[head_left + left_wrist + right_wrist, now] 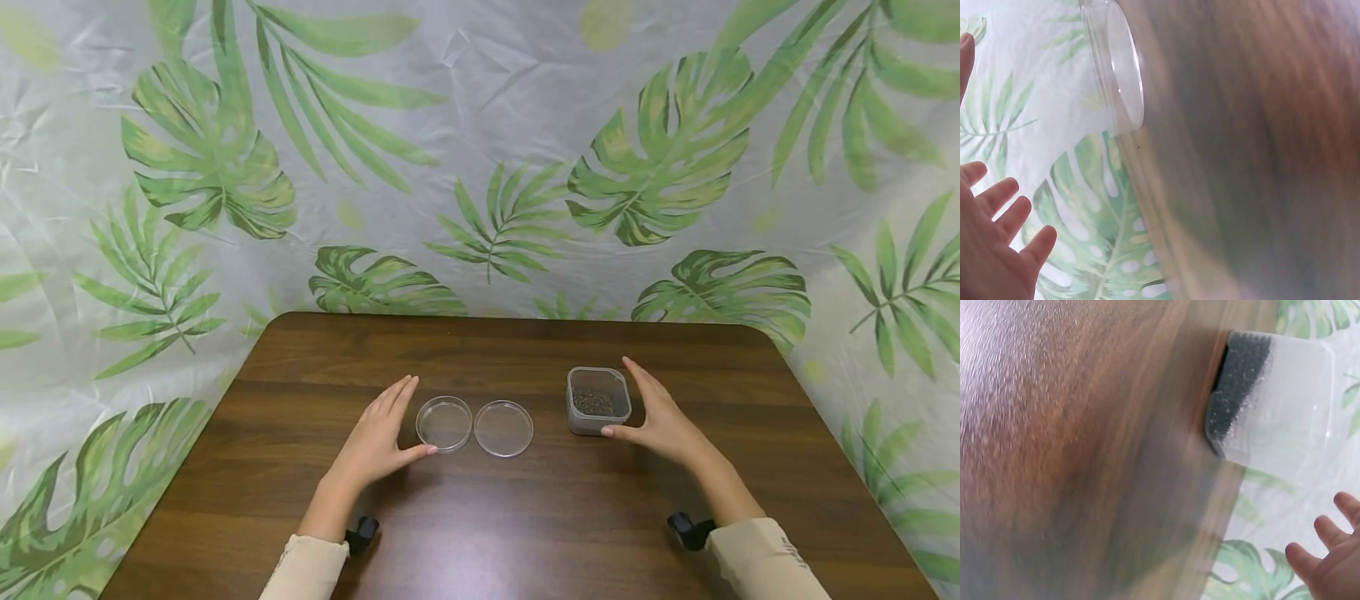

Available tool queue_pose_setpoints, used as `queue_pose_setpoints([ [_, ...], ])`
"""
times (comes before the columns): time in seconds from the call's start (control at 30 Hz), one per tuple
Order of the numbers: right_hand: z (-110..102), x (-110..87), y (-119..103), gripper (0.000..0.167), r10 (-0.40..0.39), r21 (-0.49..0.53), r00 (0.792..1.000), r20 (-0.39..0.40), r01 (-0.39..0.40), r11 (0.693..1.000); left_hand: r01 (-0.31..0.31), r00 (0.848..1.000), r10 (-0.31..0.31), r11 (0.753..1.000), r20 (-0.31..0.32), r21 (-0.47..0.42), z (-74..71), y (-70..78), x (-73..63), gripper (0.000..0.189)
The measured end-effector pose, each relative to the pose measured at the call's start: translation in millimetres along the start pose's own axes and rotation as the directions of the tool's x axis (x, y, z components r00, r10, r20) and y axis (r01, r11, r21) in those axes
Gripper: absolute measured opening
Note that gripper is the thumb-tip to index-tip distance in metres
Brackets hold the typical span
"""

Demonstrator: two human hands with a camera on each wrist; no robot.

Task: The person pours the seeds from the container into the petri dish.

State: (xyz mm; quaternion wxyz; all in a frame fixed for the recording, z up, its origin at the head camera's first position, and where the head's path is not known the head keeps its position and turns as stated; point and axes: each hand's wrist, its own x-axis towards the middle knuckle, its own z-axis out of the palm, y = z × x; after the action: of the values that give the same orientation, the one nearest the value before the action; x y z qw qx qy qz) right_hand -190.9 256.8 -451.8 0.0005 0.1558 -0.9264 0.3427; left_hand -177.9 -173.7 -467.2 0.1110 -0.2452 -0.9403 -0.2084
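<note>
A clear round petri dish [444,423] lies on the brown table, and a matching shallow round piece [503,428], likely its lid, sits just right of it. My left hand [380,435] is spread at the dish's left side, thumb tip by its near rim. In the left wrist view the dish [1116,69] stands apart from the extended fingers. Farther right is a clear square tub [597,402] partly filled with small dark grains [1240,381]. Around the tub's right side my right hand [663,421] is spread, thumb close to the near corner, fingers straight behind.
The wooden table [510,525] has rounded far corners. Behind it hangs a pale sheet [495,108] printed with green leaves. Dark wrist cameras [362,535] are strapped at both cuffs of the beige sleeves [765,560].
</note>
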Motion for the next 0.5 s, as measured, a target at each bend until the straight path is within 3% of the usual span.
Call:
queue_pose_setpoints([
  [0.23, 9.5, 4.5, 12.2, 0.112, 0.033, 0.096, 0.999, -0.015, -0.031, 0.995, 0.078, 0.997, -0.079, 0.987, 0.002, -0.137, 13.5, -1.5, -1.8, 0.102],
  [0.5, 17.8, 7.1, 21.1, 0.11, 0.046, 0.206, 0.999, -0.018, -0.042, 0.978, 0.185, 0.983, -0.172, 0.942, 0.072, -0.279, 24.9, -3.9, -2.7, 0.106],
])
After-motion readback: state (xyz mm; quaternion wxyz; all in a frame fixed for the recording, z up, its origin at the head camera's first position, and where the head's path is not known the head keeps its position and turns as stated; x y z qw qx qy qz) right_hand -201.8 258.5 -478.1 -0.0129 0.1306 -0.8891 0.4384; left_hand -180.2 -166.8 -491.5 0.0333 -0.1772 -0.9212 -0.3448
